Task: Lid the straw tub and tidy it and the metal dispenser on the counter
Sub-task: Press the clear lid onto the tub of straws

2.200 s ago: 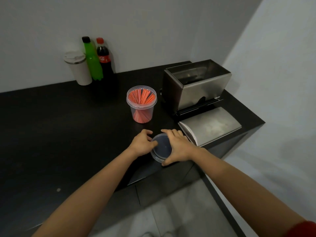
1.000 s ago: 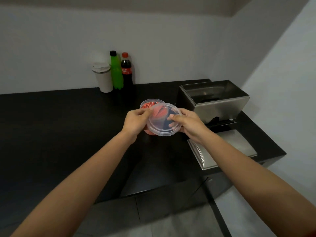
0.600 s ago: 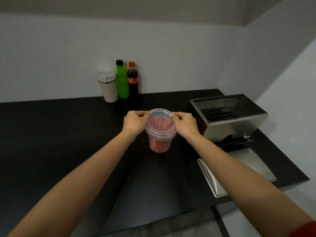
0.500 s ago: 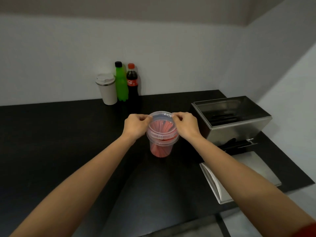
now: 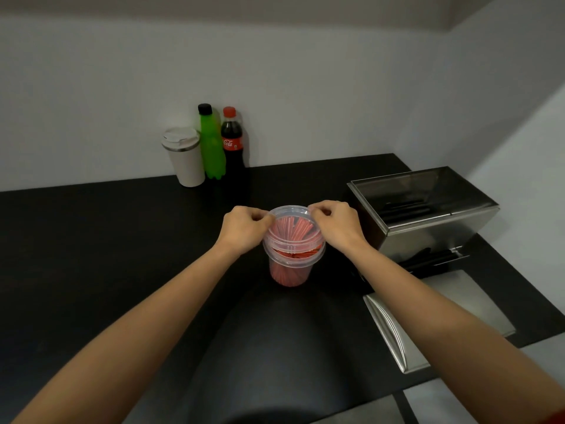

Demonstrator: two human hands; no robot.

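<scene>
A clear plastic tub [image 5: 290,270] full of red straws stands upright in the middle of the black counter [image 5: 122,255]. A clear round lid [image 5: 292,228] rests over its mouth, tilted slightly, with its near edge above the tub's rim. My left hand [image 5: 244,229] pinches the lid's left edge and my right hand [image 5: 336,224] pinches its right edge. The open metal dispenser [image 5: 428,215] stands just right of the tub. Its curved metal cover [image 5: 434,319] lies flat on the counter in front of it.
A white travel cup [image 5: 185,157], a green bottle [image 5: 211,142] and a cola bottle [image 5: 233,142] stand together against the back wall. The counter ends at a wall on the right and at its front edge near me.
Both hands lifted the lid from the counter's front edge, carried it to the tub and set it over the mouth. Since half a second ago the hands have barely moved.
</scene>
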